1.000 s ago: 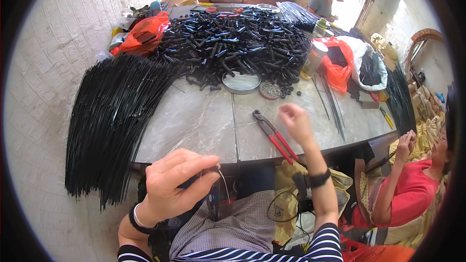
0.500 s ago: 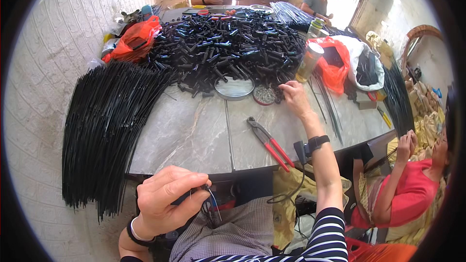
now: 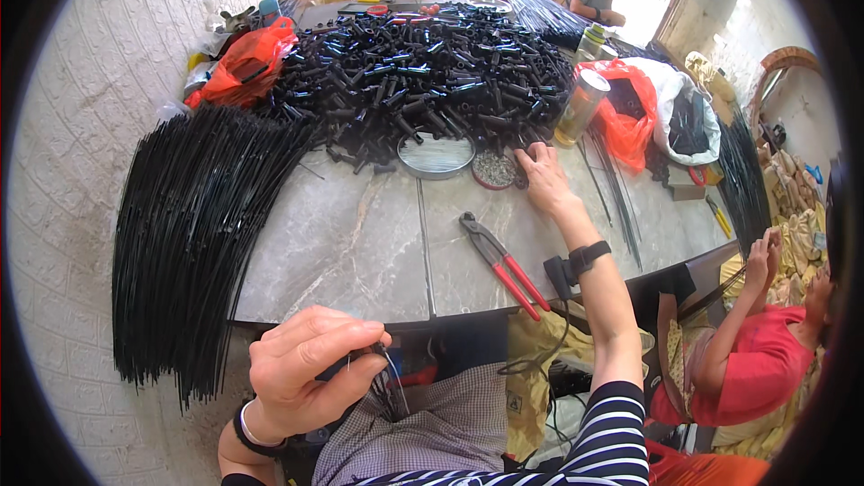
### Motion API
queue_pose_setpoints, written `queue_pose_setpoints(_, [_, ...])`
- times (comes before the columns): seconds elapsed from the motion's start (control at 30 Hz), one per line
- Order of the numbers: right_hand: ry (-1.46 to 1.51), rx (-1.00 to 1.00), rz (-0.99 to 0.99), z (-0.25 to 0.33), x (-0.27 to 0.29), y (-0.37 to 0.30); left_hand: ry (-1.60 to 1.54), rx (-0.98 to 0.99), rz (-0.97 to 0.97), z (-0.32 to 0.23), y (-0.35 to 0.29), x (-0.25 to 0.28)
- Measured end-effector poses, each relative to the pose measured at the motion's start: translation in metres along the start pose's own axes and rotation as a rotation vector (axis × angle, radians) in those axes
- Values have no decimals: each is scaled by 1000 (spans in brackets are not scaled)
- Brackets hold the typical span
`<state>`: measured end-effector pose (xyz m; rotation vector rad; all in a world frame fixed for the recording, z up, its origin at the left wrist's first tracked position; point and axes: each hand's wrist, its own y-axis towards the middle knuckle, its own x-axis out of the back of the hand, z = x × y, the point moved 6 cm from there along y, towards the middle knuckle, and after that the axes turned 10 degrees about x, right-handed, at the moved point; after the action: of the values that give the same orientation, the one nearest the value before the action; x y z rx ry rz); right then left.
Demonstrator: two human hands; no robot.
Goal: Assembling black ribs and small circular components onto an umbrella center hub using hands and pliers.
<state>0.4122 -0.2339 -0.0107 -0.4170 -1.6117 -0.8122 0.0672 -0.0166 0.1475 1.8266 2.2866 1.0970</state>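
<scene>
Now, the scene line by line:
Left hand: the left hand (image 3: 301,373) sits low over the lap, below the counter (image 3: 351,243) edge; its fingers (image 3: 346,351) are pressed together, pinching a small black piece with a thin wire (image 3: 396,378) hanging from it.
Right hand: the right hand (image 3: 544,180) reaches far across the counter, fingers (image 3: 531,157) slightly spread and resting at the rim of a small round dish (image 3: 495,169) of tiny dark bits; whether they pinch anything I cannot tell.
Thing in hand: small, dark, mostly hidden by the thumb; the wire is fine, pale and bent, trailing down over the checked cloth on the lap.
Near the right fingers: a round shallow lid (image 3: 436,155) lies just to their left; the heap of black tubes (image 3: 423,72) lies just beyond; a metal can (image 3: 580,106) stands to their right.
Behind the right wrist: red-handled pliers (image 3: 504,265) lie on the counter, jaws pointing away from the person.
Risk, dish: likely the fingers nudge the dish and spill the bits, since it is light and close to the heap.
Risk, wire: the thin wire could snag on the cloth or slip from the pinch while attention is on the far hand.
Risk, reach: the stretched arm could sweep the pliers toward the edge.
</scene>
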Motion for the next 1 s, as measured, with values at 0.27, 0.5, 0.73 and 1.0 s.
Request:
queue_pose_setpoints(0.27, [170,52,-172,-13,2,-31,-12,-8,8,0,2,-3])
queue_pose_setpoints(0.5, [97,-67,-161,-28,0,-16,-3,-9,9,0,2,-6])
queue_pose_setpoints(0.73, [35,-230,21,-31,-6,-4,-4,12,0,1,1,-5])
queue_pose_setpoints(1.0, [63,-134,123,-20,-3,-17,-5,14,-1,1,0,-3])
